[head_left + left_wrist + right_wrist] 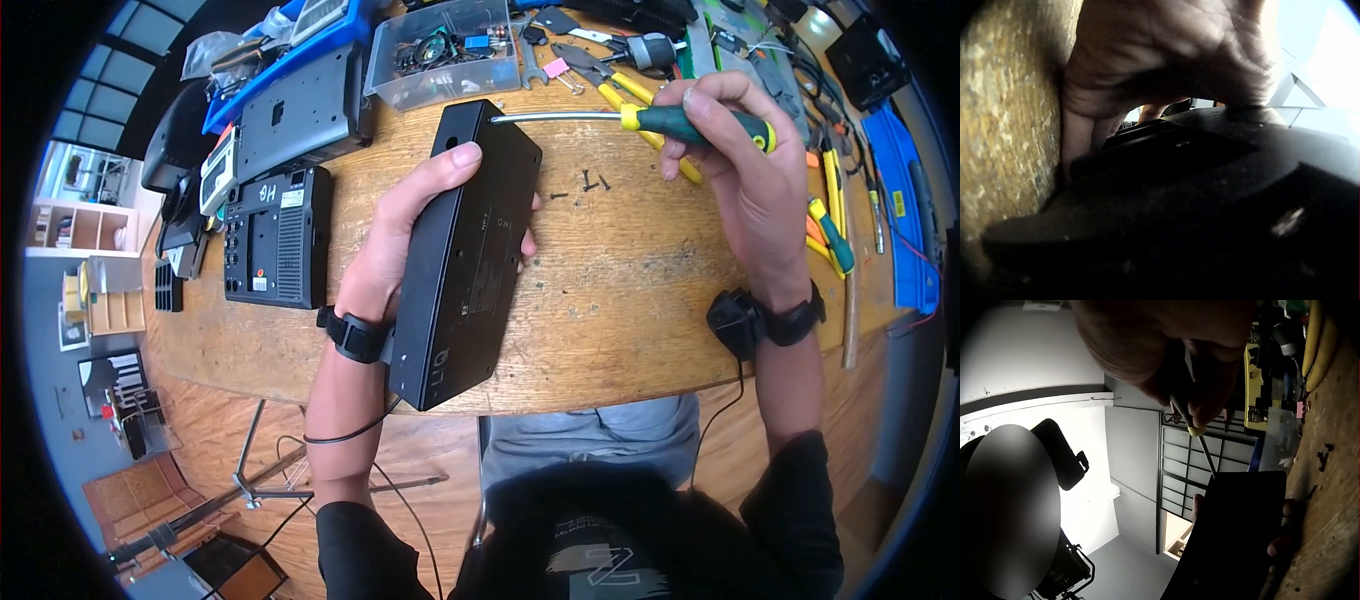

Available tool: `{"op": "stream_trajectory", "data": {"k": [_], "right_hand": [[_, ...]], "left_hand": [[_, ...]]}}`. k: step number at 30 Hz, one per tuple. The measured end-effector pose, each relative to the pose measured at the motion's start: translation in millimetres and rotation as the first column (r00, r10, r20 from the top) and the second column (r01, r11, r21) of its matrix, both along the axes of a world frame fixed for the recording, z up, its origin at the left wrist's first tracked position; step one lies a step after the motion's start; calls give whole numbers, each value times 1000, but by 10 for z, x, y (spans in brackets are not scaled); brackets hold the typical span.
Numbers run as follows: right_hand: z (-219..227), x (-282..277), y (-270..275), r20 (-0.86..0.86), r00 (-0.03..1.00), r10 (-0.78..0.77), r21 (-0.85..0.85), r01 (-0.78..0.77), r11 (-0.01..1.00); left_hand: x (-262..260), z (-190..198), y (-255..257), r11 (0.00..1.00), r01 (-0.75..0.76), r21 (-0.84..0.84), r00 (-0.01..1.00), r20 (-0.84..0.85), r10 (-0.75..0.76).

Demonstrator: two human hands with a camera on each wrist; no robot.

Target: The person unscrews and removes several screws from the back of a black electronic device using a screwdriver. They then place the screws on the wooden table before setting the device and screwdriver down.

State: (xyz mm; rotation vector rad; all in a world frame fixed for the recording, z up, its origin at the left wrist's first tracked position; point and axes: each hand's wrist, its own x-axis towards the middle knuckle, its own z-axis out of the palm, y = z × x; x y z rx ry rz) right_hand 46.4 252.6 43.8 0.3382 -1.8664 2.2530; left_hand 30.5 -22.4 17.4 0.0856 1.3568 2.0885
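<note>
My left hand (400, 215) grips a long black metal box (480, 250) tilted over the table, thumb along its near side and fingertips showing past the far edge. The right hand (750, 170) holds a screwdriver (690, 124) with a green and yellow handle. Its steel shaft runs level to the left, the tip right at the box's top end. In the right wrist view the screwdriver (1195, 430) meets the upper corner of the dark box (1235, 531). Several small dark screws (590, 182) lie on the wood between box and right hand. The left wrist view shows the palm (1166, 50) against the black casing.
A black device marked HQ (277, 240) lies left on the wooden table (620, 310). Behind stand a clear bin of parts (445, 60) and a blue tray (230, 95). Pliers (625, 85) and other tools crowd the back right, with a blue tray (900, 210) at the right edge.
</note>
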Motion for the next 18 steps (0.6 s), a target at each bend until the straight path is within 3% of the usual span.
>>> {"op": "stream_trajectory", "data": {"k": [3, 6, 9, 12, 14, 18], "right_hand": [[67, 44, -19, 28, 998, -60, 155, 55, 986], [223, 112, 56, 231, 969, -88, 244, 30, 969], [168, 112, 59, 78, 989, -126, 270, 100, 958], [208, 157, 0, -149, 975, -165, 426, 214, 879], [191, 129, -7, -244, 963, -117, 386, 207, 899], [130, 29, 43, -431, 896, -111, 435, 314, 844]], "left_hand": [[22, 18, 11, 1000, -23, -18, 1000, 20, 23], [14, 28, 20, 1000, -11, -12, 1000, 9, 11], [-6, 5, 14, 999, 4, -40, 1000, -26, -5], [-8, 11, 13, 999, -1, -49, 1000, -15, 0], [-11, 6, 8, 999, -3, -42, 1000, -7, 3], [-9, 7, 18, 1000, -10, -21, 1000, 8, 11]]}}
